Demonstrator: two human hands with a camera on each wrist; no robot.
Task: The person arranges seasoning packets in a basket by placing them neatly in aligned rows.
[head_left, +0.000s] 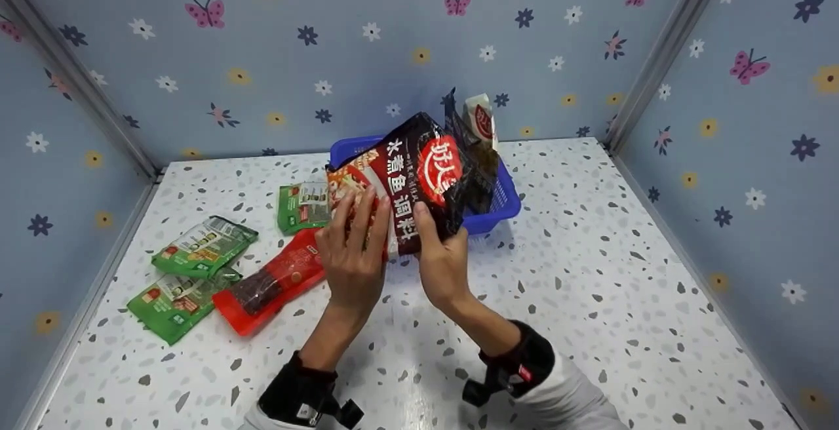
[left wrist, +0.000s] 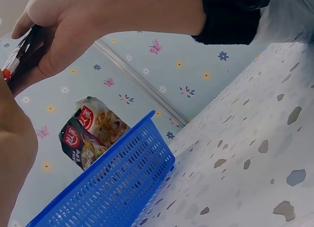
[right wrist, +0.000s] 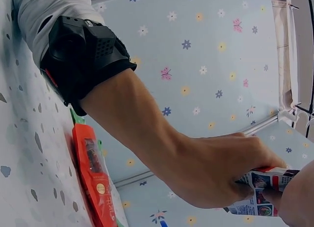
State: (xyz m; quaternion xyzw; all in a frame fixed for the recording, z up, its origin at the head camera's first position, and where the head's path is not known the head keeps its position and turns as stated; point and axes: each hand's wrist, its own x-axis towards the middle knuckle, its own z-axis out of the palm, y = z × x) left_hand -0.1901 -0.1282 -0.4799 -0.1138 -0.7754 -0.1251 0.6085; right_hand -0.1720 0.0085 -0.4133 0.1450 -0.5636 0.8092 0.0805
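Both hands hold a black and dark-red seasoning packet [head_left: 405, 184] tilted over the front of a blue plastic basket [head_left: 503, 197]. My left hand [head_left: 354, 246] lays its fingers across the packet's pictured side, the thumb hidden from the head view. With its thumb on the front and fingers behind, my right hand [head_left: 442, 259] grips the lower right corner. The printed back of the packet [right wrist: 262, 187] shows in the right wrist view. Inside the basket stand a black seasoning packet [left wrist: 73, 141] and a pale packet [left wrist: 100, 116], partly hidden in the head view.
Left of the basket lies a red packet [head_left: 272, 282] with a dark window. Beyond its far end is a green packet [head_left: 298, 206]; two more, an upper green packet [head_left: 204, 246] and a lower green packet [head_left: 172, 305], overlap farther left. Flowered panels [head_left: 367, 76] wall the speckled table [head_left: 590, 273].
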